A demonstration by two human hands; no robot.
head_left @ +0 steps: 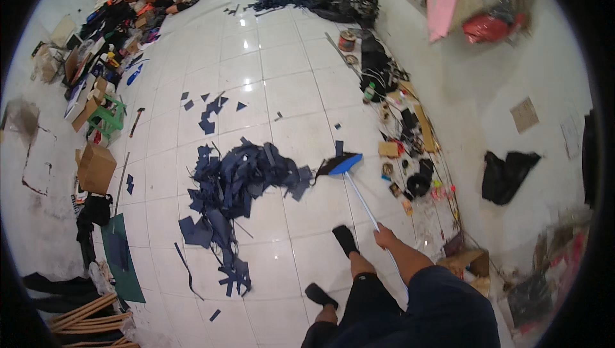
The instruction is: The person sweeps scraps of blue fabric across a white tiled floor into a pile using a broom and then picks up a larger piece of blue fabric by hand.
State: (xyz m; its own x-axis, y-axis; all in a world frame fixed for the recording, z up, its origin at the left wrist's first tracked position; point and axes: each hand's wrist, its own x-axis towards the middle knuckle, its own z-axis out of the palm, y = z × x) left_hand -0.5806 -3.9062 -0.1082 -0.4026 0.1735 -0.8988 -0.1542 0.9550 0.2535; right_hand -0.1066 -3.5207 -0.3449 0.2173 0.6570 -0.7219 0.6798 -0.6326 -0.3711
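My right hand (384, 238) is closed around the pale handle of a broom (362, 202). The handle runs up and left to the blue broom head (344, 164), which rests on the white tiled floor (307, 92). The head touches the right edge of a large heap of dark blue fabric scraps (240, 178). More scraps trail from the heap toward the lower left (234, 274). My left hand is out of sight. Both my feet in black socks (346, 239) stand on the tiles just left of the handle.
Loose scraps (208, 114) lie farther up the floor. Clutter of spools, bottles and small items lines the right wall (400, 124). Cardboard boxes (96, 167), a green stool (107, 119) and a green mat (122, 258) sit at the left. Wooden sticks (86, 319) lie at lower left.
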